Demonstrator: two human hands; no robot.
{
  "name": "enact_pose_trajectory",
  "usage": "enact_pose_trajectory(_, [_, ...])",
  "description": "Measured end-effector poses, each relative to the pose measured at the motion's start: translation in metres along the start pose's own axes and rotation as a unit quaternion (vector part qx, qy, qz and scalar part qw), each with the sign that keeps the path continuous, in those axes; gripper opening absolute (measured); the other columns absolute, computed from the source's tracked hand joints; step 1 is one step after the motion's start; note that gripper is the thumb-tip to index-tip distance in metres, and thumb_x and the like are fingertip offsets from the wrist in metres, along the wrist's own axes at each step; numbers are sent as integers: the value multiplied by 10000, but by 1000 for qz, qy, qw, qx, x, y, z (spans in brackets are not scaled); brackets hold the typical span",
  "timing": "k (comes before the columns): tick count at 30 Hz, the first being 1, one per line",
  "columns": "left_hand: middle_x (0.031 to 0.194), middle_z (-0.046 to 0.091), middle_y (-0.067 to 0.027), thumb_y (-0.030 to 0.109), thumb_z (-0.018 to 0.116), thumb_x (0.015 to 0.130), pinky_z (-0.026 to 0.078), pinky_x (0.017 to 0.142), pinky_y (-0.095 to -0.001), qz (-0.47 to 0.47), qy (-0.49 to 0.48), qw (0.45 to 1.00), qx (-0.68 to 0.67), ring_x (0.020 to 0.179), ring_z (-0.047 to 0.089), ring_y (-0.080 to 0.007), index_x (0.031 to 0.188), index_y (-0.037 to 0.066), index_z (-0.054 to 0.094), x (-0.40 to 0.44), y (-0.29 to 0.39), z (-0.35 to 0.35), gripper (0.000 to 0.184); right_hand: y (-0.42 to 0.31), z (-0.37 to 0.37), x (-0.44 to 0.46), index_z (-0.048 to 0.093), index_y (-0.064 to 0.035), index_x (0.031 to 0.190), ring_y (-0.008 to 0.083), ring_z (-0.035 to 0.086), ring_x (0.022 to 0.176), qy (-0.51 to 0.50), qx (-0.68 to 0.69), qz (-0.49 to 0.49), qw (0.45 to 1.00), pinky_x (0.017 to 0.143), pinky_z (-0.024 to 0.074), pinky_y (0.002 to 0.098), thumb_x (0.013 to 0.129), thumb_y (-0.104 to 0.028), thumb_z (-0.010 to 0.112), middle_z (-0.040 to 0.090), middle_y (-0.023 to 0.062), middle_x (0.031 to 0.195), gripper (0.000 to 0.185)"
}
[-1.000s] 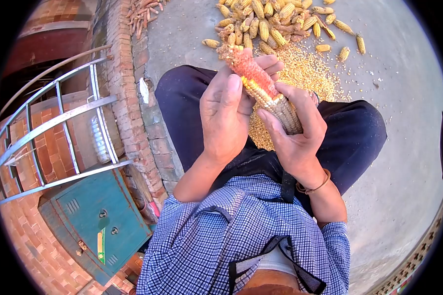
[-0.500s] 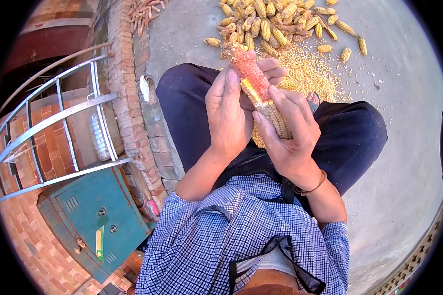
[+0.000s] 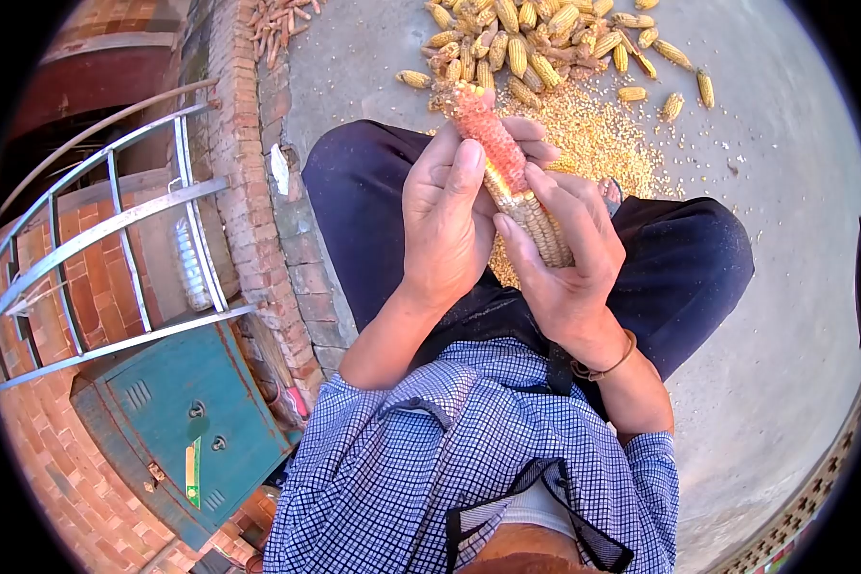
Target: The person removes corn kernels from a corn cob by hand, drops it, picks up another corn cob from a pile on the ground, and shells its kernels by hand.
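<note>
Dark-trousered lap (image 3: 364, 191), yellow heap of corn ears (image 3: 517, 53) cut off from my view.
Loose golden kernels (image 3: 603, 139) spread partly behind the bare left hand (image 3: 445, 230) and bare right hand (image 3: 574, 263), each grip clasping a long corn cob (image 3: 505, 158) over the lap: far end rough red, pale-kernelled nearer, sides partly finger-hidden.

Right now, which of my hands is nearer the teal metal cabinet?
Your left hand. It holds the corn cob on the side toward the cabinet; your right hand, around the cob's kernel-covered end, is farther across.
</note>
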State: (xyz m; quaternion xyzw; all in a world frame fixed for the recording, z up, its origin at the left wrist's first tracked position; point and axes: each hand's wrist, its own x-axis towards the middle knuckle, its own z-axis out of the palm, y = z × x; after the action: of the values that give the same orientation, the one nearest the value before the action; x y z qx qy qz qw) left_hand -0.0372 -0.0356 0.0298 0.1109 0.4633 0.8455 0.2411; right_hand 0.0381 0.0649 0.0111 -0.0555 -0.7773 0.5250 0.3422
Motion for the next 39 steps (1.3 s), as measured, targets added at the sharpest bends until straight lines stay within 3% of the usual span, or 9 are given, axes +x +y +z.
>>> enact_pose_trajectory(8, [1091,620,-182,297,402,1054,441,1016,-450,22,1,999,-29,996,612,-277,1373,-47,376,1,-10,0,470,-2,2,-3,670,2,1110,224,649,719,8,-82,-33,996,610,516,308,679,-28,797,638,119,929,450])
enact_pose_trajectory(11, [1076,627,-152,320,396,1066,544,853,-341,7,30,999,-26,938,641,-202,1349,-18,425,1,-12,1,442,1,4,-5,674,-7,1106,225,644,708,13,-106,-51,993,596,512,314,691,-31,786,633,104,919,430])
enact_pose_trajectory(20, [1084,621,-180,335,349,1071,537,881,-381,-39,56,994,-81,970,646,-254,1300,-30,445,6,-13,0,441,-4,-3,2,673,-29,1123,241,646,713,-19,-138,-18,990,607,516,320,696,-62,794,632,88,909,445])
enact_pose_trajectory(23, [1147,606,-208,323,313,1072,511,947,-416,-62,70,989,-113,1060,628,-298,1302,-33,444,8,-14,-2,444,-3,-4,3,673,-32,1134,239,658,759,-27,-110,21,993,654,524,302,710,-57,792,639,107,934,441])
enact_pose_trajectory(28, [1311,542,-254,278,304,1056,447,1063,-474,-95,57,981,-161,1240,532,-371,1366,-57,422,13,-12,-12,471,9,-6,-1,653,8,1150,143,651,881,-50,98,159,981,788,513,279,791,-66,770,679,108,989,384])
enact_pose_trajectory(30, [1334,526,-264,276,308,1054,437,1077,-483,-104,54,975,-189,1261,516,-383,1369,-65,421,15,-11,-18,478,10,-8,0,644,29,1157,115,635,921,-60,211,267,938,827,508,274,833,-75,750,690,98,1017,356])
enact_pose_trajectory(32, [1347,517,-272,277,312,1052,433,1083,-488,-106,44,969,-217,1269,509,-392,1370,-72,421,16,-11,-23,485,7,-11,4,635,47,1164,103,619,950,-64,324,393,858,853,504,271,869,-86,728,692,85,1041,337])
enact_pose_trajectory(36, [1354,515,-270,291,354,1042,450,1067,-486,-99,53,975,-192,1262,516,-394,1363,-72,433,16,-8,-20,490,8,-15,9,625,47,1189,103,620,968,-85,383,434,811,885,492,257,904,-110,694,683,84,1062,332])
enact_pose_trajectory(39, [1334,538,-245,291,435,1022,465,1051,-463,-80,40,987,-130,1242,539,-368,1364,-55,441,14,-4,-20,486,7,-13,10,624,43,1191,103,618,971,-101,350,416,833,887,489,256,916,-119,682,684,81,1060,325])
